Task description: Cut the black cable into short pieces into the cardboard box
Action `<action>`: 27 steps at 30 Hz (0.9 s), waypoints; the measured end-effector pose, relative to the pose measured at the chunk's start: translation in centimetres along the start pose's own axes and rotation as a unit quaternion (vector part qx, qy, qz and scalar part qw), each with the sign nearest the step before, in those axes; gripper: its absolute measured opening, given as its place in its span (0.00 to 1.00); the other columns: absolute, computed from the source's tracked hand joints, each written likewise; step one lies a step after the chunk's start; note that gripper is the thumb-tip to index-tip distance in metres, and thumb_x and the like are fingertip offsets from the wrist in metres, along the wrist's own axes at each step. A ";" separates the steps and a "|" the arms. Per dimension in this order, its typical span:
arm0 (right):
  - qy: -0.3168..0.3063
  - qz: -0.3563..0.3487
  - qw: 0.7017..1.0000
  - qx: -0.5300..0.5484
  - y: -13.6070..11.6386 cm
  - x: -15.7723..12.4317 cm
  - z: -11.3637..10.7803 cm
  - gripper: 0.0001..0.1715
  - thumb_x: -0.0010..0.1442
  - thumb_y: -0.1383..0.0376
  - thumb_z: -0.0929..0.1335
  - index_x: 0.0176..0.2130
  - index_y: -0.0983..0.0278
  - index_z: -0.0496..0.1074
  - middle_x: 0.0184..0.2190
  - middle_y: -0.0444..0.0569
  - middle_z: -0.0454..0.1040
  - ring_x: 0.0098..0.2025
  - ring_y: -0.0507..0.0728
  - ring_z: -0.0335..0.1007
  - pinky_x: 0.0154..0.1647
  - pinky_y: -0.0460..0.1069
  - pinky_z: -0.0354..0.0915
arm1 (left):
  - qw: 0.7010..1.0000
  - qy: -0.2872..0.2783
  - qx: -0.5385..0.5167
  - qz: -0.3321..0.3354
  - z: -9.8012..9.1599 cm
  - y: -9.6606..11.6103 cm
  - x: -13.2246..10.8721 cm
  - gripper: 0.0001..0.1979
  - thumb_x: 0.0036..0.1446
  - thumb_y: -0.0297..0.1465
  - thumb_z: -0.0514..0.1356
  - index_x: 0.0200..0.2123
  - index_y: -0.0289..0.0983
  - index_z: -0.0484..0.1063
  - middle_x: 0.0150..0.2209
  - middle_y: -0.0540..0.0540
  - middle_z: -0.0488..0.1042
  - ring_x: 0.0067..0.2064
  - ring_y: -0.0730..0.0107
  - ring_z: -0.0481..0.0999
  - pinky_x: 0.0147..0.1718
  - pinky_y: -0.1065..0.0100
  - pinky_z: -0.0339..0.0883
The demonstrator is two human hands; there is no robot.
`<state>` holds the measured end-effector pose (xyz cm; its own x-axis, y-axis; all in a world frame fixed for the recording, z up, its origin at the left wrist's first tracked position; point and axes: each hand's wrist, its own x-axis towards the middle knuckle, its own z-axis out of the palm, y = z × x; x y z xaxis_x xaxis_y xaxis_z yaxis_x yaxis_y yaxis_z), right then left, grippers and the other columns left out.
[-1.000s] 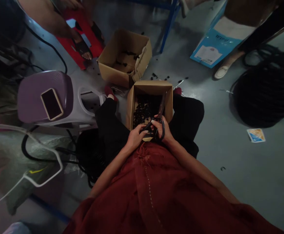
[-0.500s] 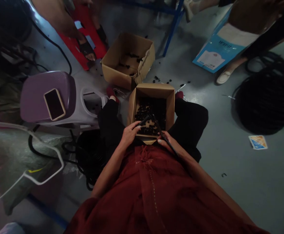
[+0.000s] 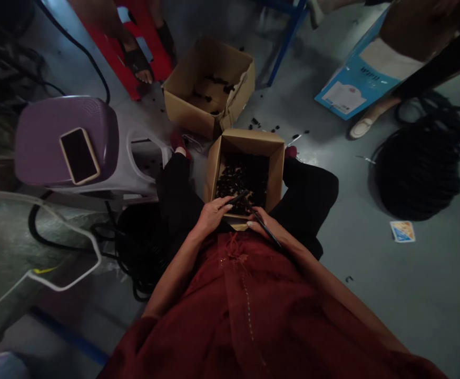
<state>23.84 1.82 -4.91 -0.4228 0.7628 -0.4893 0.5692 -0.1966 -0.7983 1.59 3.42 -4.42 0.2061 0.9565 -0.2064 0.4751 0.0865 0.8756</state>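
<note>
My left hand [image 3: 213, 212] is closed, pinching a short black strip [image 3: 239, 197] that points to the right. My right hand [image 3: 263, 222] is closed round a long thin black rod-like piece [image 3: 268, 232]; its lower end runs back along my wrist. The tips of the two pieces meet or cross over the near part of an open cardboard box [image 3: 276, 176]. Many small black pieces [image 3: 230, 176] lie inside this box, which stands between my knees. Exactly what kind the two held pieces are is too dark to tell.
A second cardboard box [image 3: 188, 111] with a few black pieces stands beyond. At left is a purple-topped stool [image 3: 36, 142] bearing a phone [image 3: 80, 156]. A black coil [image 3: 417, 163] and a blue carton [image 3: 348, 87] are at right. Other people's feet show near the top.
My hands have drawn slightly closer together, and the tips of the two black pieces now meet or overlap. The view has shifted a little.
</note>
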 end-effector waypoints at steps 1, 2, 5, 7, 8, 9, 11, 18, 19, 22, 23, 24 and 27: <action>0.000 -0.002 1.000 -0.012 0.0 0.0 0.0 0.33 0.57 0.52 0.64 0.56 0.64 0.56 0.45 0.52 0.70 0.43 0.58 0.69 0.44 0.52 0.64 | 1.000 -0.006 0.011 0.004 -0.1 -0.1 0.1 0.16 0.58 0.32 0.54 0.48 0.38 0.72 0.44 0.46 0.76 0.44 0.68 0.74 0.46 0.68 0.66; 0.002 -0.001 1.000 -0.024 -0.1 0.0 -0.1 0.32 0.57 0.52 0.63 0.56 0.65 0.56 0.44 0.53 0.70 0.43 0.58 0.68 0.44 0.52 0.63 | 1.000 -0.011 0.020 0.007 -0.1 -0.2 0.1 0.16 0.58 0.32 0.54 0.49 0.38 0.72 0.44 0.46 0.76 0.44 0.69 0.74 0.45 0.69 0.66; 0.022 0.008 0.998 -0.050 -0.1 -0.1 0.0 0.28 0.59 0.52 0.61 0.54 0.64 0.59 0.45 0.53 0.71 0.44 0.58 0.68 0.44 0.51 0.63 | 1.000 -0.014 0.021 0.009 0.1 -0.7 0.3 0.16 0.58 0.32 0.54 0.49 0.38 0.72 0.45 0.45 0.75 0.46 0.69 0.74 0.47 0.69 0.65; 0.033 0.015 0.998 -0.060 -0.2 0.0 0.2 0.26 0.60 0.53 0.60 0.53 0.63 0.60 0.45 0.53 0.71 0.44 0.58 0.69 0.44 0.51 0.62 | 1.000 -0.014 0.011 0.005 0.4 -0.9 0.5 0.16 0.58 0.32 0.54 0.49 0.38 0.72 0.46 0.45 0.75 0.46 0.68 0.73 0.48 0.69 0.65; 0.035 0.018 0.997 -0.063 -0.1 0.0 0.3 0.25 0.60 0.54 0.60 0.53 0.63 0.60 0.45 0.53 0.71 0.44 0.58 0.69 0.44 0.51 0.62 | 1.000 -0.015 0.006 0.003 0.5 -1.0 0.5 0.16 0.58 0.32 0.54 0.49 0.38 0.72 0.46 0.46 0.75 0.47 0.68 0.73 0.48 0.68 0.64; 0.034 0.020 0.997 -0.065 -0.1 0.1 0.4 0.24 0.60 0.54 0.60 0.52 0.64 0.61 0.44 0.53 0.72 0.43 0.58 0.69 0.43 0.51 0.62 | 1.000 -0.016 0.000 0.000 0.7 -1.1 0.6 0.16 0.58 0.32 0.54 0.49 0.38 0.72 0.46 0.46 0.75 0.47 0.68 0.73 0.48 0.68 0.64; 0.034 0.024 0.997 -0.066 0.1 0.3 0.5 0.23 0.59 0.56 0.61 0.51 0.64 0.61 0.43 0.53 0.72 0.42 0.58 0.69 0.43 0.50 0.62 | 1.000 -0.017 -0.010 -0.008 0.8 -1.1 0.7 0.16 0.58 0.32 0.54 0.49 0.38 0.72 0.46 0.46 0.75 0.47 0.68 0.73 0.49 0.67 0.64; 0.039 0.018 0.997 -0.065 0.6 1.1 0.7 0.19 0.57 0.60 0.62 0.48 0.60 0.63 0.39 0.50 0.73 0.38 0.57 0.70 0.39 0.49 0.62 | 0.998 -0.020 -0.041 -0.037 0.3 -1.2 1.0 0.16 0.56 0.31 0.56 0.48 0.39 0.73 0.48 0.47 0.74 0.50 0.66 0.72 0.52 0.66 0.61; 0.040 0.017 0.997 -0.069 0.6 1.2 0.7 0.18 0.57 0.60 0.62 0.48 0.60 0.63 0.38 0.49 0.73 0.38 0.57 0.69 0.38 0.49 0.61 | 0.998 -0.020 -0.047 -0.043 0.3 -1.2 1.0 0.16 0.56 0.31 0.56 0.48 0.39 0.73 0.48 0.47 0.74 0.50 0.66 0.72 0.52 0.66 0.61; 0.045 0.019 0.996 -0.080 0.7 1.3 0.7 0.18 0.56 0.60 0.62 0.47 0.60 0.63 0.34 0.48 0.73 0.36 0.57 0.69 0.36 0.48 0.61 | 0.996 -0.023 -0.071 -0.053 0.3 -1.3 1.1 0.16 0.55 0.31 0.57 0.47 0.37 0.73 0.48 0.46 0.74 0.50 0.66 0.72 0.52 0.66 0.61; 0.047 0.020 0.995 -0.082 0.8 1.3 0.7 0.18 0.56 0.60 0.62 0.47 0.60 0.64 0.33 0.48 0.73 0.35 0.57 0.69 0.36 0.48 0.61 | 0.995 -0.024 -0.077 -0.055 0.3 -1.2 1.1 0.16 0.55 0.31 0.57 0.47 0.37 0.73 0.48 0.46 0.74 0.50 0.66 0.72 0.52 0.66 0.61; 0.049 0.021 0.995 -0.083 0.8 1.3 0.8 0.17 0.56 0.60 0.62 0.46 0.61 0.64 0.33 0.47 0.73 0.34 0.57 0.69 0.35 0.48 0.60 | 0.995 -0.024 -0.080 -0.056 0.3 -1.2 1.2 0.16 0.55 0.31 0.57 0.47 0.37 0.73 0.48 0.46 0.75 0.49 0.66 0.72 0.52 0.65 0.61; 0.055 0.022 0.994 -0.089 0.8 1.4 0.9 0.16 0.55 0.60 0.62 0.44 0.61 0.65 0.31 0.47 0.72 0.32 0.56 0.69 0.34 0.47 0.60 | 0.995 -0.029 -0.075 -0.060 0.2 -1.3 1.3 0.16 0.55 0.31 0.57 0.47 0.37 0.73 0.48 0.46 0.75 0.49 0.66 0.72 0.53 0.65 0.61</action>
<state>23.11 2.21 -6.58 -0.3211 0.8205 -0.4730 0.7058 -0.1257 -0.6972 1.40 4.53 -5.86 0.2060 0.9199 -0.3337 0.3674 0.2434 0.8976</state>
